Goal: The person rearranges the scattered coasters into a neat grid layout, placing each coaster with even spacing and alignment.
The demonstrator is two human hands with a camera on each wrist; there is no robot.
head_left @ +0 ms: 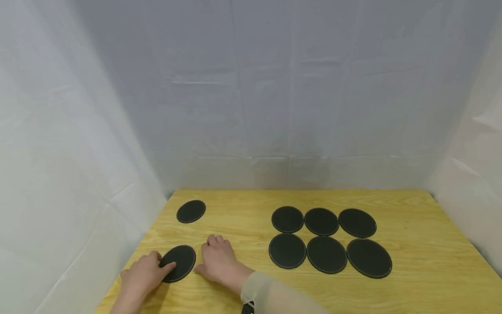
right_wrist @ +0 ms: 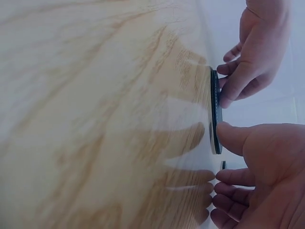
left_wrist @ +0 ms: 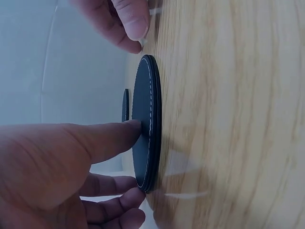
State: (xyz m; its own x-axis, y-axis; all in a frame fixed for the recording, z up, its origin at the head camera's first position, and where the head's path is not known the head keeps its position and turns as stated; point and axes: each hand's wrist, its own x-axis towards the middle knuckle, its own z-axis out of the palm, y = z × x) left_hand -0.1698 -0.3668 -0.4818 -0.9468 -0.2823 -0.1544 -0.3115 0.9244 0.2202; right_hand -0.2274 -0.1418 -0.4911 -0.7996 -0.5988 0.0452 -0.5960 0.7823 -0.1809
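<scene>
A round black coaster (head_left: 181, 263) with pale stitching round its rim lies on the table at the front left. In the left wrist view the edge of this coaster (left_wrist: 150, 124) shows layered lines; whether more than one is stacked there I cannot tell. My left hand (head_left: 143, 274) grips it from the left, thumb on its top face and fingers at its edge. Just to the right of it is my right hand (head_left: 220, 261), fingers bent and tips down at the table, holding nothing. In the right wrist view, the thumb of my right hand (right_wrist: 271, 171) is close to the coaster's edge.
Farther back on the left lies another black coaster (head_left: 191, 211). On the right, several coasters (head_left: 288, 250) lie flat in two rows of three, edges nearly touching. The wooden table (head_left: 235, 205) is bounded by pale sheeting (head_left: 274, 109) at the back and both sides.
</scene>
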